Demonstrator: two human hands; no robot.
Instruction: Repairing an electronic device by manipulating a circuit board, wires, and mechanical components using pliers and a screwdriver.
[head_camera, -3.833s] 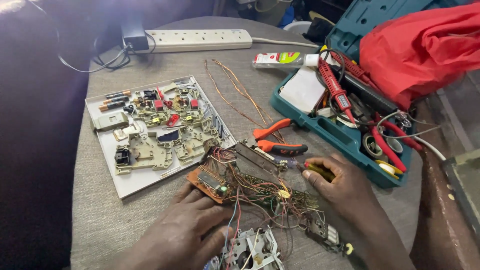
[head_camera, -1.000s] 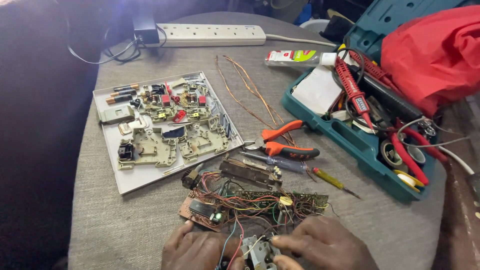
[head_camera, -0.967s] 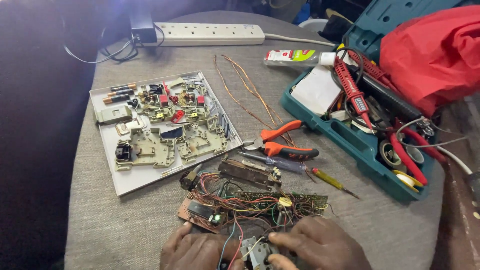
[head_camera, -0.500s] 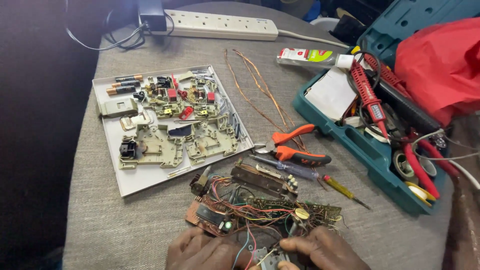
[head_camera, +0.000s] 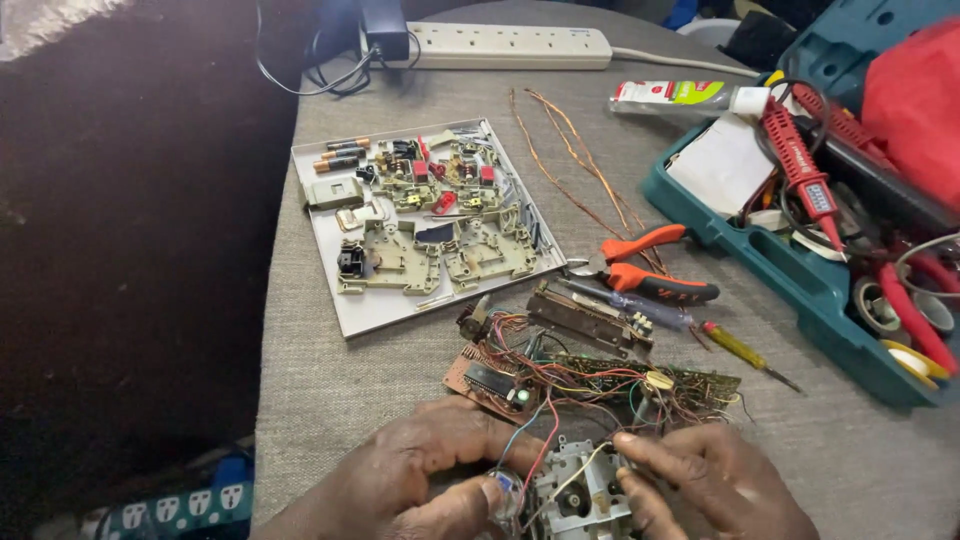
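Fingers of both hands gripping grey cassette mechanism (head_camera: 575, 490) at table's near edge, wired circuit board (head_camera: 560, 375) touching behind.

An orange-handled pair of pliers (head_camera: 640, 268), a teal tool case (head_camera: 800, 275), a white power strip (head_camera: 510, 45) and red-blue-tangled wires (head_camera: 590, 375) are seen.

Grey tabletop (head_camera: 380, 370) w/ white tray (head_camera: 375, 312) of parts, power strip (head_camera: 505, 45), copper wires (head_camera: 565, 150), orange pliers (head_camera: 645, 270), screwdriver (head_camera: 740, 347), teal toolbox (head_camera: 790, 275), tube (head_camera: 680, 96), wired circuit boards (head_camera: 580, 375)
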